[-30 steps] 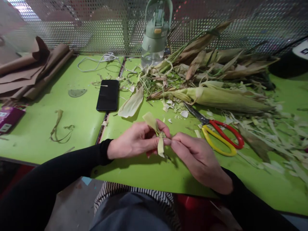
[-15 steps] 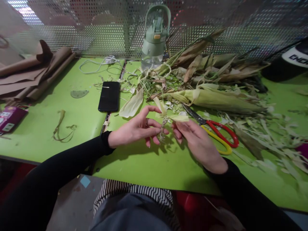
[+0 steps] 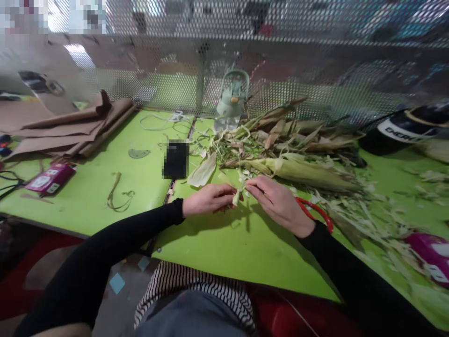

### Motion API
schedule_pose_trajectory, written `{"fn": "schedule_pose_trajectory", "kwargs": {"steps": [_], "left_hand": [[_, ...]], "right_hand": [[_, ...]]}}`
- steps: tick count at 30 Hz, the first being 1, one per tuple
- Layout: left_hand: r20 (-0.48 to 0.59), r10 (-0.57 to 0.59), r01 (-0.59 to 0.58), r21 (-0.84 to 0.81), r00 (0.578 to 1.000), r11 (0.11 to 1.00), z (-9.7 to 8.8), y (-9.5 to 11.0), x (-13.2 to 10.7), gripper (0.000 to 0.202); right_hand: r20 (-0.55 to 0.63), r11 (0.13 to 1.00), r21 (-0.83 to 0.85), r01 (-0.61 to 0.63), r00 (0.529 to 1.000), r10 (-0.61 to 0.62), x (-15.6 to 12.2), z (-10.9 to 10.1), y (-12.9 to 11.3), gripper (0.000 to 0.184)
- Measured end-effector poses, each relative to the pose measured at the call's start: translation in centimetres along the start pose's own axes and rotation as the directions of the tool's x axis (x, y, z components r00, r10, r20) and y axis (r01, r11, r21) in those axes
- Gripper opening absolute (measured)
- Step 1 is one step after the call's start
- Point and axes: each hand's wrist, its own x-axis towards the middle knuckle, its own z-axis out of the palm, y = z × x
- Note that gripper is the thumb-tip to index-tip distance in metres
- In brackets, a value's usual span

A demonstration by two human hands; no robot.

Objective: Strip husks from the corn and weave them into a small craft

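Observation:
Just above the green table, a small pale corn husk piece [image 3: 236, 197] hangs between my two hands. My left hand [image 3: 210, 199] closes its fingertips on the husk piece from the left side. From the right, my right hand [image 3: 280, 202] pinches at the upper end of the same husk, thumb and forefinger together. Partly behind my right wrist lies a pair of scissors with a red handle [image 3: 322, 214]; its blades are hidden. A loose flat husk leaf [image 3: 202, 169] rests beyond my left hand, and a green ear of corn in its husk [image 3: 301, 172] lies beyond my right.
Dry husks [image 3: 280, 128] are heaped at the back beside a green water bottle [image 3: 229, 103]. Shreds [image 3: 382, 234] litter the right. A dark phone [image 3: 176, 160], a protractor [image 3: 139, 153], a twisted strand [image 3: 114, 192] and brown paper [image 3: 70, 133] lie left.
My view has tilted up and shifted left. The husk piece has been turned, and my left fingers have drawn closer together around it. My right fingertips have moved to its upper end.

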Motion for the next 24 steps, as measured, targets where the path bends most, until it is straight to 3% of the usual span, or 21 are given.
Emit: {"fn": "schedule_pose_trajectory", "kwargs": {"steps": [4, 7, 11, 15, 20, 22, 24], "left_hand": [[-0.089, -0.033, 0.028, -0.058, 0.995, 0.998, 0.0, -0.1, 1.1, 0.022], [-0.112, 0.022, -0.035, -0.113, 0.993, 0.993, 0.2, -0.6, 1.9, 0.029], [-0.223, 0.054, -0.097, -0.183, 0.973, 0.978, 0.6, -1.7, 2.9, 0.026], [-0.207, 0.034, -0.091, -0.272, 0.978, 0.958, 1.3, -2.1, 3.4, 0.030], [-0.307, 0.039, -0.131, -0.283, 0.951, 0.950, 1.6, -2.4, 3.4, 0.034], [-0.342, 0.058, -0.140, -0.219, 0.938, 0.966, 1.5, -2.6, 3.3, 0.030], [-0.345, 0.096, -0.127, -0.070, 0.934, 0.989, 1.4, -2.7, 3.1, 0.028]], "right_hand": [[-0.102, 1.000, -0.005, 0.007, 0.995, -0.008, 0.1, 0.6, 0.7, 0.023], [-0.147, 1.000, -0.029, 0.003, 0.989, -0.007, -0.7, 1.4, 1.3, 0.021], [-0.195, 0.994, -0.112, 0.004, 0.980, -0.026, -1.5, 1.8, 2.1, 0.022], [-0.219, 0.980, -0.200, -0.017, 0.975, -0.027, -1.8, 2.0, 2.7, 0.026], [-0.359, 0.974, -0.225, -0.037, 0.932, -0.048, -2.2, 2.7, 2.3, 0.033], [-0.303, 0.991, -0.119, -0.067, 0.952, 0.028, -2.4, 2.9, 1.6, 0.032], [-0.176, 0.993, -0.007, -0.119, 0.978, 0.116, -2.5, 2.9, 0.8, 0.028]]}}
